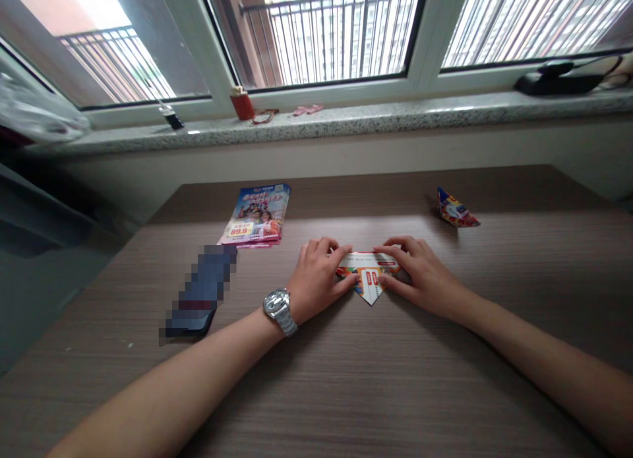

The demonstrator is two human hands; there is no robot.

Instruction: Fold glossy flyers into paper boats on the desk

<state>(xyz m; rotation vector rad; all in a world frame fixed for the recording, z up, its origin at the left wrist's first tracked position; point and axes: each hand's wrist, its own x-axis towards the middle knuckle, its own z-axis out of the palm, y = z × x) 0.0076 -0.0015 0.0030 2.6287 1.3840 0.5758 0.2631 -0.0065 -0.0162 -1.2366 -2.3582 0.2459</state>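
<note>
A printed flyer folded into a house-like shape (pixel 370 286) lies on the table, its point towards me and a white band along its far side. My left hand (pixel 316 272), below a silver wristwatch (pixel 279 306), grips its left side between thumb and fingers. On the right side my right hand (pixel 421 273) holds it the same way, fingertips on the far edge and thumb near the middle. The fingers cover both side corners of the paper.
A stack of flyers (pixel 260 214) lies at the back left, with a pixelated dark phone-like object (pixel 200 290) nearer me. A folded paper boat (pixel 455 209) rests at the back right. On the granite sill (pixel 346 125) stand a red container (pixel 242 105) and a small dark bottle (pixel 171 116).
</note>
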